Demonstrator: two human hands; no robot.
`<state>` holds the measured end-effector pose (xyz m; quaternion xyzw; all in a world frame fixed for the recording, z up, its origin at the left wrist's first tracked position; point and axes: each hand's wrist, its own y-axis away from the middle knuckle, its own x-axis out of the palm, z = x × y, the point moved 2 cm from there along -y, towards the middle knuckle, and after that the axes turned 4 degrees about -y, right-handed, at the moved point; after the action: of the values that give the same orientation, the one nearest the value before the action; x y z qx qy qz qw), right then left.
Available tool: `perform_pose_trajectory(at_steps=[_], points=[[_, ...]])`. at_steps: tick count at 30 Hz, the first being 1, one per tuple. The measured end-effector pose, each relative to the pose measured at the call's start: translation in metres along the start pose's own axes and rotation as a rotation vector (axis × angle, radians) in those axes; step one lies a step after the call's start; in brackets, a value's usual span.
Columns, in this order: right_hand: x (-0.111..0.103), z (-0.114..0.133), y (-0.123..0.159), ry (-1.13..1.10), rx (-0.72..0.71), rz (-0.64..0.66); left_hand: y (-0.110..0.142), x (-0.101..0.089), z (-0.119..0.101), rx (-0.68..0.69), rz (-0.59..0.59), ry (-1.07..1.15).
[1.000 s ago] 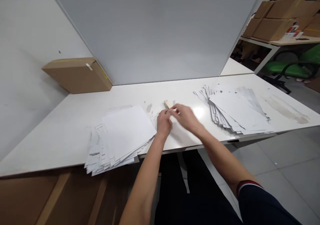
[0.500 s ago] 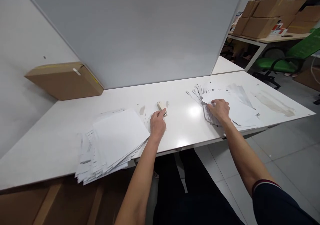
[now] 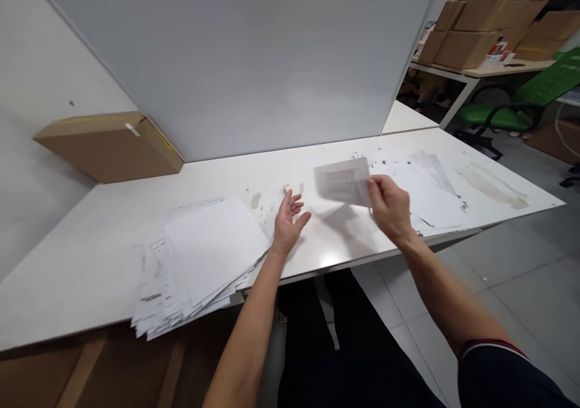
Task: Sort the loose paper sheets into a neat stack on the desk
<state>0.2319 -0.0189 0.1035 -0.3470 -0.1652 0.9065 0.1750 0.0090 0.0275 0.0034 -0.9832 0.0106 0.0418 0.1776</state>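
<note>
Lifting away from the right pile (image 3: pixel 437 205) since half a second ago, the right hand (image 3: pixel 390 210) is now carrying the paper (image 3: pixel 343 181) leftward, pinching its right end between thumb and fingers. Meanwhile the left hand (image 3: pixel 290 223), which was reaching onto the beige object (image 3: pixel 286 188), is turning palm-up with its fingers loosely spread, holding nothing; whether it is still touching that object, I cannot tell.

As for progress, a thick stack is lying in the left pile (image 3: pixel 212 248), its front corner overhanging the edge of the tabletop (image 3: pixel 81 257). Sheets are remaining in the right pile, and the held paper is belonging to neither, hovering between them.

It is looking greyish-white, with faint marks blurring across its face, and is casting a soft shadow below. Whether one sheet or several are being held is staying unclear.
</note>
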Motion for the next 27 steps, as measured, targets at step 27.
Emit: perform_pose_trajectory(at_steps=[27], points=[[0.014, -0.121, -0.078, 0.531, 0.307, 0.163, -0.002, 0.004, -0.009, -0.371, -0.087, 0.578]])
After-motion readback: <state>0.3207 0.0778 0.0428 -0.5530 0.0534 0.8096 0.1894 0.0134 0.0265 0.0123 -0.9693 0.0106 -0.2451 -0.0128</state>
